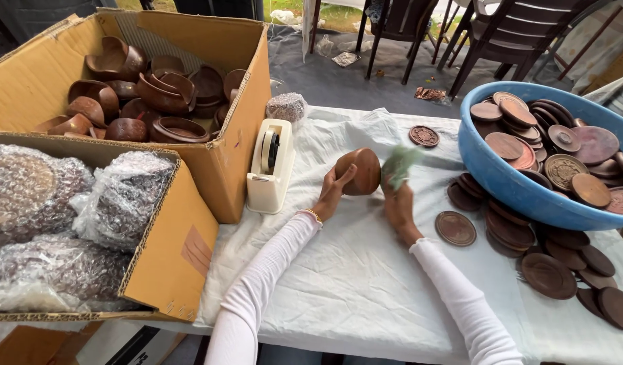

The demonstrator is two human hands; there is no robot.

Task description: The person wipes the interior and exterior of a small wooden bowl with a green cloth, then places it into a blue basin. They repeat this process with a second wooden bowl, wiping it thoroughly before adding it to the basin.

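A brown bowl (359,172) meets a green cloth (399,164) mid-frame, a blue basin (507,182) at right, a white tablecloth (352,270) below.

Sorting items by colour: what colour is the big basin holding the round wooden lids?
Bright blue; the basin shows best in the head view.

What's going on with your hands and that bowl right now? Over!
Left hand holds brown wooden bowl. Right hand grips blurred green cloth beside it. Nothing between them.

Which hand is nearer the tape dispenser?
Left. The left hand holds the wooden bowl just right of the tape dispenser; the right hand is farther right, past the bowl.
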